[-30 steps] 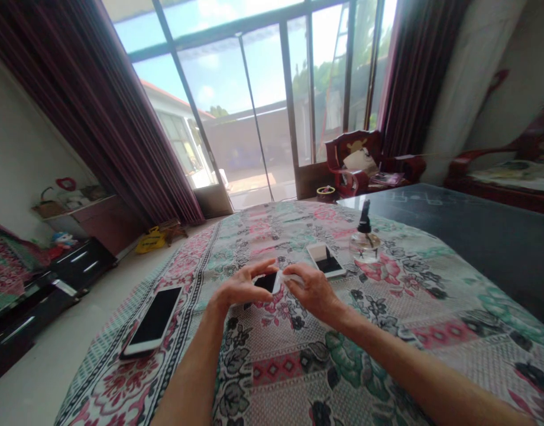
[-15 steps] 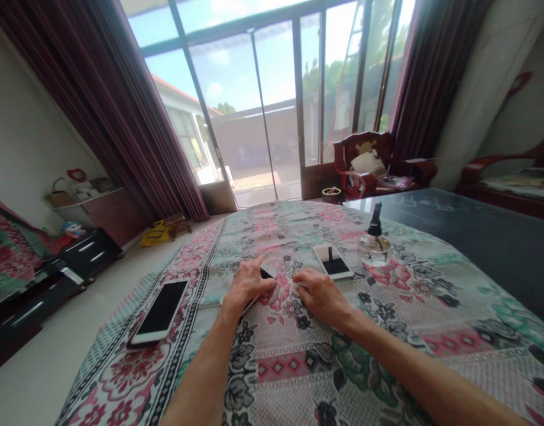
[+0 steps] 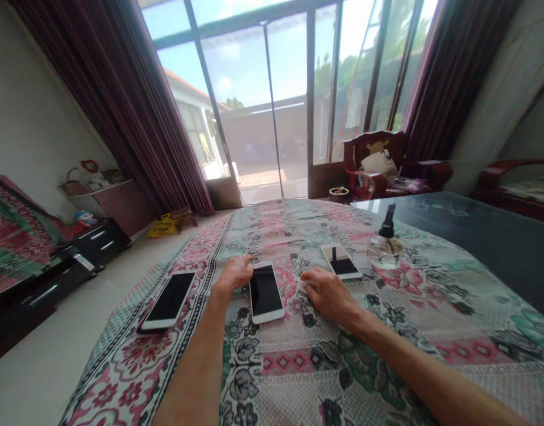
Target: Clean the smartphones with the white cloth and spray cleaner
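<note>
A white smartphone point(image 3: 266, 294) with a dark screen lies on the flowered tablecloth in front of me. My left hand point(image 3: 233, 275) is at its upper left edge, thumb against the side and fingers by the corner. To the right of it, my right hand point(image 3: 327, 291) rests on the cloth, fingers curled around a small white piece, perhaps tissue point(image 3: 302, 284), mostly hidden. Just beyond that hand lies a smaller white smartphone point(image 3: 342, 262), its screen reflecting light. Over on the left is another white-framed device point(image 3: 170, 300) with a black screen, on something dark.
A round glass bottle point(image 3: 385, 251) with a black top and clear liquid stands at the right on the tablecloth point(image 3: 298, 378). Beyond it is a dark glossy tabletop point(image 3: 485, 231). A carved red wooden chair point(image 3: 374, 160) stands near the glass doors.
My left hand has moved left off the middle smartphone, whose screen now shows fully and which sits straighter. My right hand stays closed in about the same place. The view has shifted slightly.
</note>
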Demonstrator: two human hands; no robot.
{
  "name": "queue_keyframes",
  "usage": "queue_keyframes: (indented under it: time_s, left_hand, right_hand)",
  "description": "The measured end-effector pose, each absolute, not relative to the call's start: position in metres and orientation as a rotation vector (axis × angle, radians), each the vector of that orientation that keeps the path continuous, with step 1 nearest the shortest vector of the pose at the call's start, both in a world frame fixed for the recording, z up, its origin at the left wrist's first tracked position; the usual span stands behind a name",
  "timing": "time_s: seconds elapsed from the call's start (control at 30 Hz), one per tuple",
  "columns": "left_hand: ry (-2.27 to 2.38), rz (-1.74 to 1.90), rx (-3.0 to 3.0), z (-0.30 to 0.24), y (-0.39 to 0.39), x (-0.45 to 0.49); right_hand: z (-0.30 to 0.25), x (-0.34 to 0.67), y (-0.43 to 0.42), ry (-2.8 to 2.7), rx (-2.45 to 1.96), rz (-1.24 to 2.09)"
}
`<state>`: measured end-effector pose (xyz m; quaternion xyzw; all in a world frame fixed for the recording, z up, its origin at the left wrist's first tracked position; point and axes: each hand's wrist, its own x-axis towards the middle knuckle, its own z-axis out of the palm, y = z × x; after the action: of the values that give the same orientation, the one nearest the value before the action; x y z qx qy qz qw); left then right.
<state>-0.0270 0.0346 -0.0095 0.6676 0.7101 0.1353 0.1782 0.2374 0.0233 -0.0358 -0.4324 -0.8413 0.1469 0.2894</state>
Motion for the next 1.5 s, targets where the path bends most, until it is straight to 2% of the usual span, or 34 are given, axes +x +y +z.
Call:
queue_keyframes:
  time_s: [0.27,0.83,0.93,1.07,1.13,1.37,1.5]
  left_hand:
    - [1.845,0.053,2.122,0.000,0.018,-0.037]
    - [1.434,-0.032,2.497,-0.006,0.017,0.043]
    - [1.488,-0.052,2.516,-0.001,0.016,0.041]
    - [1.805,-0.151,2.390,0.007,0.012,0.031]
    - [1.834,-0.101,2.359,0.007,0.013,0.027]
    - [1.455,0.234,2.510,-0.012,0.020,0.044]
    - [1.401,0.380,2.390,-0.011,0.021,0.045]
  right_hand:
    - [-0.040,0.238,0.025,-2.246,-1.127,0.358]
    - [-0.041,0.239,0.030,-2.256,-1.176,0.281]
    - [-0.041,0.241,0.031,-2.245,-1.178,0.303]
    - [-0.044,0.243,0.036,-2.213,-1.210,0.314]
    - [-0.045,0.244,0.038,-2.205,-1.232,0.311]
    - [-0.039,0.243,0.033,-2.257,-1.258,0.292]
    - [-0.038,0.243,0.032,-2.271,-1.233,0.279]
